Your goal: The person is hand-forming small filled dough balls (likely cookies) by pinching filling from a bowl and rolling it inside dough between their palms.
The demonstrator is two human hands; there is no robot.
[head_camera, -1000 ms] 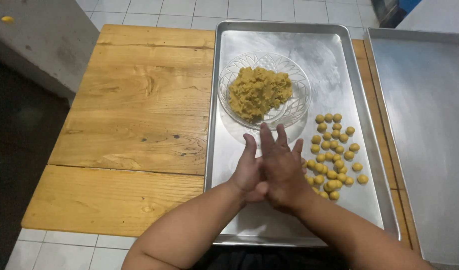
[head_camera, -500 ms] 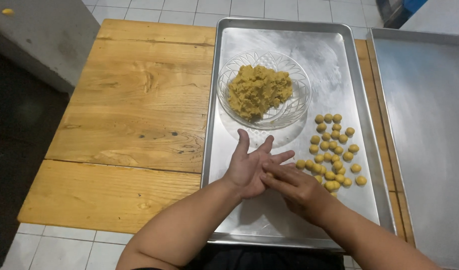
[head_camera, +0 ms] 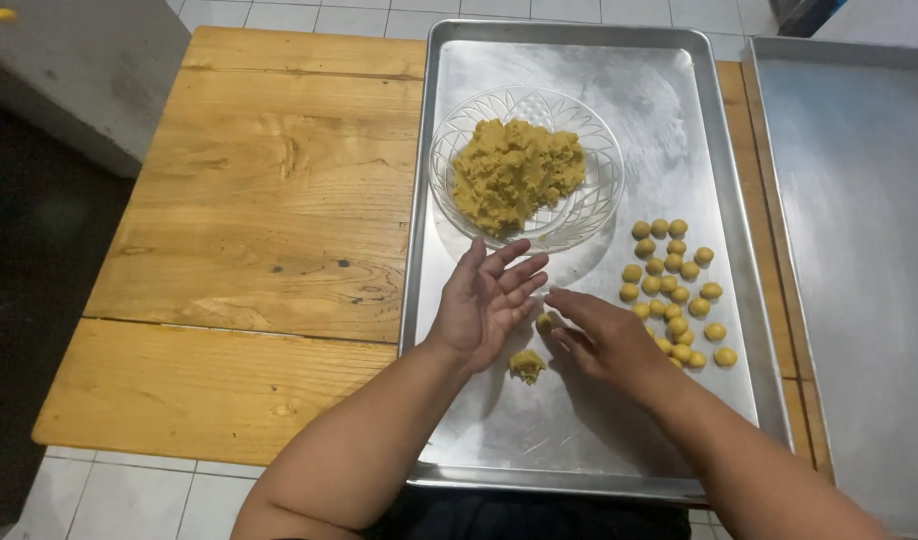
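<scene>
A small dough ball sits on the tray just at the fingertips of the right hand, which lies palm down with its fingers loosely extended toward it, nothing gripped. The left hand hovers beside it, palm up, fingers spread and empty. A rough crumbly lump lies between the wrists. Smooth round balls cluster to the right; a cut-glass bowl of grainy tan dough stands beyond.

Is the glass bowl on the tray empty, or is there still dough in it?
Not empty. The bowl holds a tall mound of yellow dough that covers most of its middle.
</scene>
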